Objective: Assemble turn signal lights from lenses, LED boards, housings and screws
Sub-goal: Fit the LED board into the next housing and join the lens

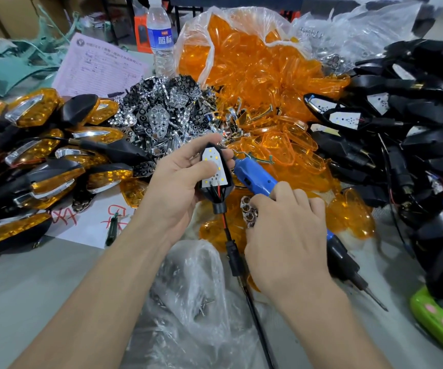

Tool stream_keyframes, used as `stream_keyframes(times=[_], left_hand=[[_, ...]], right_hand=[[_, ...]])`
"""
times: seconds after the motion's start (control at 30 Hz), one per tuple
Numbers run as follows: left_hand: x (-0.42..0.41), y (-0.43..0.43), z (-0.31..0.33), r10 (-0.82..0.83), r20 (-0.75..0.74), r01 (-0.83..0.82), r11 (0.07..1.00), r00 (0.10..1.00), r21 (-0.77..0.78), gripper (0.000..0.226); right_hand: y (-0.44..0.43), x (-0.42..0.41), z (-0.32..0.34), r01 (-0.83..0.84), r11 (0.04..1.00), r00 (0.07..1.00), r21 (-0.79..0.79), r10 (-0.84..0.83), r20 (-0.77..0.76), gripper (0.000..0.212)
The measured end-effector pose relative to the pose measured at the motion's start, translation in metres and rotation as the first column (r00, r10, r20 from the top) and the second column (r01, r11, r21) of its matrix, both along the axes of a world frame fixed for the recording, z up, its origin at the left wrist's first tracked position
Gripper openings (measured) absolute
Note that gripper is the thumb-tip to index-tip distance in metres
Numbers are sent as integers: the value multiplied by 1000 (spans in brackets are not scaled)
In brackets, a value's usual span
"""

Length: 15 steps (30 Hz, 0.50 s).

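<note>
Your left hand (177, 187) grips a black housing (228, 182) with its white LED board (215, 169) facing up, above the bench (28, 288). Your right hand (286, 235) curls round the blue screwdriver (255, 177) and pinches a chrome reflector (249, 211) just beside the housing

lenses (255, 62): orange | housings (414, 123): black | screwdriver (255, 177): blue

Hidden behind right hand (286, 235): blue screwdriver (252, 173) middle; pink form (100, 67) print unreadable (too small).
</note>
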<state>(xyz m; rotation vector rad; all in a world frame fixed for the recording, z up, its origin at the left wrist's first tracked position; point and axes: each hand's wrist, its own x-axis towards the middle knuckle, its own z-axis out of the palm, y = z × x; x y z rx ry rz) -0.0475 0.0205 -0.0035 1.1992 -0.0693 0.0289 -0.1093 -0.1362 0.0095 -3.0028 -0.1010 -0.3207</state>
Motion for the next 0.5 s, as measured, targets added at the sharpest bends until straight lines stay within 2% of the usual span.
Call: stream_keyframes(times=[0.13, 0.23, 0.3, 0.33, 0.4, 0.47, 0.5], left_hand=[[-1, -2, 1, -12, -15, 12, 1000, 1000, -22, 40], [-2, -3, 4, -28, -24, 27, 998, 999, -54, 38], [-3, -3, 4, -33, -24, 31, 998, 999, -56, 39], [-3, -4, 5, -33, -26, 31, 998, 999, -58, 39], [-3, -4, 5, -21, -27, 20, 999, 999, -39, 39], [-4, -6, 4, -2, -15, 2, 1000, 1000, 17, 38], [-4, -6, 4, 5, -7, -5, 999, 1000, 46, 38]], right_hand=[[6, -2, 0, 43, 999, 999, -1, -43, 5, 37], [2, -1, 0, 4, 999, 1000, 37, -4, 0, 36], [-2, 0, -1, -47, 992, 999, 116, 46, 8, 35], [-4, 0, -1, -64, 976, 998, 206, 63, 14, 32], [-14, 5, -2, -89, 880, 996, 466, 89, 21, 25], [-27, 14, 0, -162, 675, 986, 720, 139, 93, 29], [-32, 19, 2, -213, 540, 976, 814, 164, 146, 32]])
